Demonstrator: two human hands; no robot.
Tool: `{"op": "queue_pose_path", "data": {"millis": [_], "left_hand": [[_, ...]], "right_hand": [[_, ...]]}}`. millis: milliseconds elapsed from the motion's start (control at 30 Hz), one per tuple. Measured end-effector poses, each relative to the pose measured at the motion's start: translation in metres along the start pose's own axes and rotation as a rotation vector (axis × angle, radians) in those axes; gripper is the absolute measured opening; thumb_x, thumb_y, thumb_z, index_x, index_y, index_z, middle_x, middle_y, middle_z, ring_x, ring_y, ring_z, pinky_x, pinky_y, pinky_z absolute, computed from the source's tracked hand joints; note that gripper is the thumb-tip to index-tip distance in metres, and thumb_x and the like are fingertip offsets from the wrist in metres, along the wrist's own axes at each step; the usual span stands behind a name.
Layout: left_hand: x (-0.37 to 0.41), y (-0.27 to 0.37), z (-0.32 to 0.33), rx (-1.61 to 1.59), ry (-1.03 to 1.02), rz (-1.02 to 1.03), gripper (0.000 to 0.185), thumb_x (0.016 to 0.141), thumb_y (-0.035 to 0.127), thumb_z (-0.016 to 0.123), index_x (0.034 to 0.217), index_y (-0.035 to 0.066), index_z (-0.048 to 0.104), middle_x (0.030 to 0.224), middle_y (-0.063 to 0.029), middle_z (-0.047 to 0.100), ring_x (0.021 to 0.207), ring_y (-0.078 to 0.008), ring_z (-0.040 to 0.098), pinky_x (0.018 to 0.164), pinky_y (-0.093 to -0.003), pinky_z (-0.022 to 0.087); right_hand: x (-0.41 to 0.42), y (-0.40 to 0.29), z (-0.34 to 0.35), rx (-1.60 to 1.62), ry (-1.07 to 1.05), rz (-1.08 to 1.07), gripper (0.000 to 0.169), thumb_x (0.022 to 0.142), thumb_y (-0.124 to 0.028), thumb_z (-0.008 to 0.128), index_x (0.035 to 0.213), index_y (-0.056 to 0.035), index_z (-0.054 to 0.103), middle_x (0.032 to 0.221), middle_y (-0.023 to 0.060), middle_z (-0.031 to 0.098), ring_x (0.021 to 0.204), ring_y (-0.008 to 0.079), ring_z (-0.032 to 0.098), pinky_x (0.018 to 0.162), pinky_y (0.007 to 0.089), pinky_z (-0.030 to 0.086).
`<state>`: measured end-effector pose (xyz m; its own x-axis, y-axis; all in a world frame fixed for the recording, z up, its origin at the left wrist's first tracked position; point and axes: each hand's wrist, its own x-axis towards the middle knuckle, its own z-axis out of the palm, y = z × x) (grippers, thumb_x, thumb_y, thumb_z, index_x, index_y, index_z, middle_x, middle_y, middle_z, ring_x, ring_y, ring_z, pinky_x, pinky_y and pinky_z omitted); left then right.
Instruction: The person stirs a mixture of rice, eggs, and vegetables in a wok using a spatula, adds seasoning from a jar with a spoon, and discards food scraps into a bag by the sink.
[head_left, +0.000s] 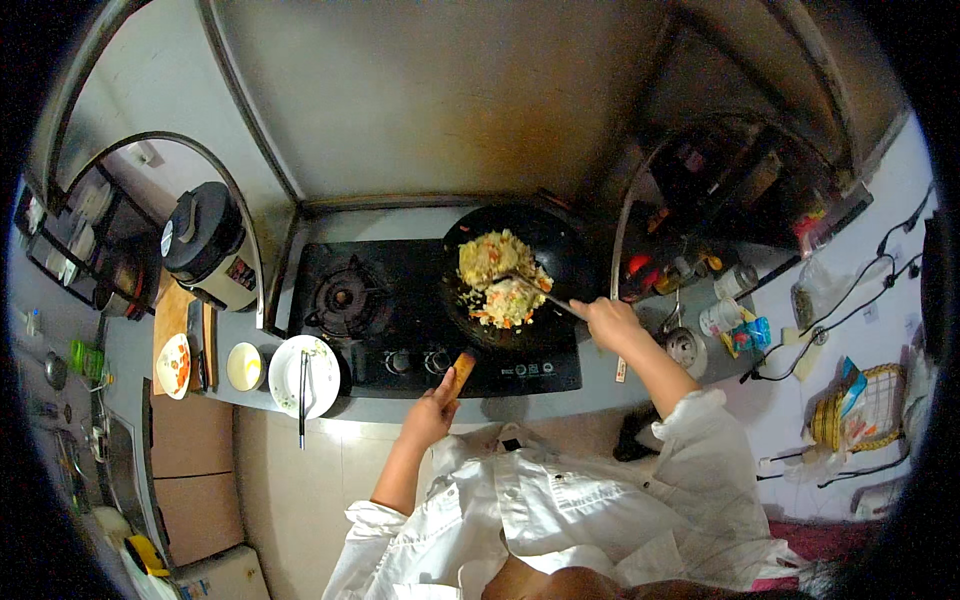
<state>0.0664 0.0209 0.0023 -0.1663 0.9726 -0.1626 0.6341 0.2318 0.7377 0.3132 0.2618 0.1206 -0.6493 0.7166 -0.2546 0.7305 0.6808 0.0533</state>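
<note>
My left hand (430, 413) grips the wooden handle (464, 372) of a black wok (567, 238) on the right side of the gas cooktop. With its fingers wrapped round the handle of a metal spatula (556, 299), my right hand (610, 323) reaches in from the right. The spatula's blade is hidden in a heap of fried rice (496, 259) with orange and green bits. The rice lies in two touching mounds toward the wok's left side.
Left of the wok is a bare burner (343, 298). A white bowl (319, 390) with chopsticks (303, 405) across it, a small yellowish bowl (241, 367), a plate of orange pieces (178, 367), a knife (196, 337) and a rice cooker (217, 262) stand farther left. Jars (720, 316) and a skimmer (683, 345) sit right.
</note>
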Motion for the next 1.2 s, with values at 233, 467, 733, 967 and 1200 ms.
{"op": "queue_pose_path", "data": {"millis": [233,467,733,967,1200], "left_hand": [[-0.004,-0.005,0.002,0.049,0.045,0.018,0.066,0.081,0.018,0.055,0.138,0.024,0.023,0.089,-0.0242,0.057,0.078,-0.0416,0.057,0.067,-0.0457,0.046],[-0.001,0.003,-0.001,0.073,0.005,0.003,0.066,0.081,0.019,0.055,0.139,0.022,0.021,0.087,-0.024,0.057,0.077,-0.0414,0.057,0.067,-0.0461,0.046],[0.0,-0.004,0.003,0.053,0.063,0.079,0.066,0.081,0.02,0.055,0.138,0.021,0.022,0.084,-0.0238,0.058,0.075,-0.0415,0.057,0.066,-0.0453,0.046],[0.0,-0.01,0.002,0.074,0.055,0.054,0.065,0.081,0.019,0.055,0.138,0.021,0.023,0.084,-0.0236,0.058,0.076,-0.0409,0.057,0.066,-0.0452,0.046],[0.004,-0.003,0.002,0.073,0.01,0.039,0.064,0.082,0.018,0.055,0.138,0.018,0.024,0.09,-0.0253,0.058,0.081,-0.0423,0.056,0.069,-0.044,0.046]], "right_hand": [[-0.045,0.008,-0.053,-0.013,-0.103,0.018,0.047,0.082,-0.006,0.043,0.123,-0.0287,0.049,0.083,0.0164,0.062,0.077,0.0329,0.062,0.067,0.0457,0.05],[-0.028,-0.008,0.001,0.163,-0.068,0.093,0.044,0.082,-0.008,0.047,0.121,-0.0268,0.051,0.09,0.0154,0.062,0.081,0.0342,0.061,0.071,0.0462,0.049],[-0.076,0.002,-0.029,0.07,-0.07,0.074,0.051,0.075,-0.006,0.054,0.123,-0.0255,0.051,0.091,0.0181,0.061,0.081,0.0346,0.06,0.072,0.0432,0.048],[-0.052,-0.011,-0.016,0.108,-0.029,0.1,0.049,0.075,-0.004,0.052,0.119,-0.0254,0.054,0.09,0.0187,0.061,0.081,0.0351,0.059,0.071,0.0438,0.048],[-0.069,-0.016,-0.005,0.06,-0.093,0.166,0.047,0.076,-0.005,0.053,0.118,-0.0252,0.054,0.086,0.015,0.062,0.08,0.0341,0.06,0.07,0.0443,0.048]]}}
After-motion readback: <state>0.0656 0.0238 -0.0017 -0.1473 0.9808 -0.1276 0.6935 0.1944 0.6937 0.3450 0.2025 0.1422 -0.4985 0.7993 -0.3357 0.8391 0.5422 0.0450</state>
